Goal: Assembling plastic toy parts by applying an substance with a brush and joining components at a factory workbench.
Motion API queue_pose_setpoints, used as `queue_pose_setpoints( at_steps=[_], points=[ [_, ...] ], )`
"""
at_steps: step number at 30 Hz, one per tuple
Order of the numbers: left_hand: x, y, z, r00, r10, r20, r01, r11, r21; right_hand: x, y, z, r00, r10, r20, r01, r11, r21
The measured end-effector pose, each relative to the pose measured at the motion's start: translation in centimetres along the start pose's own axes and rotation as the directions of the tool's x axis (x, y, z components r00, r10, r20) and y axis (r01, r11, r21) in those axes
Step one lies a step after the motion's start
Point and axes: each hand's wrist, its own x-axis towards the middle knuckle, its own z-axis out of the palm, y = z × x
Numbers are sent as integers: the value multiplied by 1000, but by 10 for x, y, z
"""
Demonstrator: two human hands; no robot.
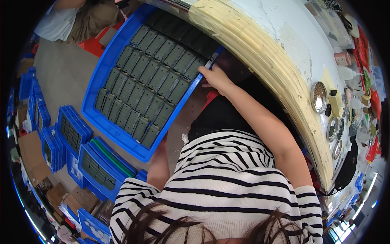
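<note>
A blue plastic tray [96,90] is tilted beside the worktable, its near corner toward my body. Rows of dark green rectangular blocks [140,77] lie packed inside it, with thin dark strips between the rows. My right hand [216,77] is closed on the tray's right rim, thumb on top and fingers curled below. My left forearm comes up beneath the tray's near edge, and the tray hides the left hand, so its fingers do not show.
Stacks of blue trays [106,171] stand on the floor at left, near cardboard boxes [34,156]. The worktable's padded edge [260,53] curves along the right, with round metal tins [319,96] on top. Another person [87,20] is close by at top left, near a red stool [97,42].
</note>
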Motion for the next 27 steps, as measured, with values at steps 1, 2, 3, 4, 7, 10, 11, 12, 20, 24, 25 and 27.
queue_pose_setpoints(
  at_steps=[1,2,3,4,7,10,11,12,20,24,25,27],
  points=[
    [-3,14,-32,994,73,77,-74,997,4,-1,1,2,1000,1,-15,-1,1000,15],
    [-4,35,-76,946,210,245,-213,977,-16,-1,0,3,1000,-1,-27,2,1000,27],
    [-11,68,-102,877,295,378,-297,953,-56,3,1,0,1000,-2,-27,4,999,50],
    [-15,95,-115,818,321,478,-327,942,-75,6,4,-2,1000,-1,-29,3,998,69],
    [-72,177,4,990,-80,114,81,997,-3,14,13,-13,1000,-11,-14,13,993,117],
    [-70,202,24,940,-63,336,-27,966,257,15,14,-6,998,-48,43,46,998,53],
    [-73,201,39,944,-22,329,-77,956,285,12,18,-5,999,-32,35,29,997,73],
    [-77,199,52,946,19,323,-126,942,313,9,22,-5,999,-16,28,13,995,95],
    [-76,202,77,970,-27,243,-67,926,371,8,32,-9,1000,-17,26,11,980,200],
    [-81,204,92,968,-59,244,-50,908,415,5,29,-12,1000,-12,16,9,976,219],
    [-81,206,95,964,-81,255,-38,903,428,5,29,-14,1000,-12,19,8,975,220],
    [-77,215,100,972,-62,225,-68,847,527,4,31,-19,1000,-6,20,1,978,210]
  ],
)
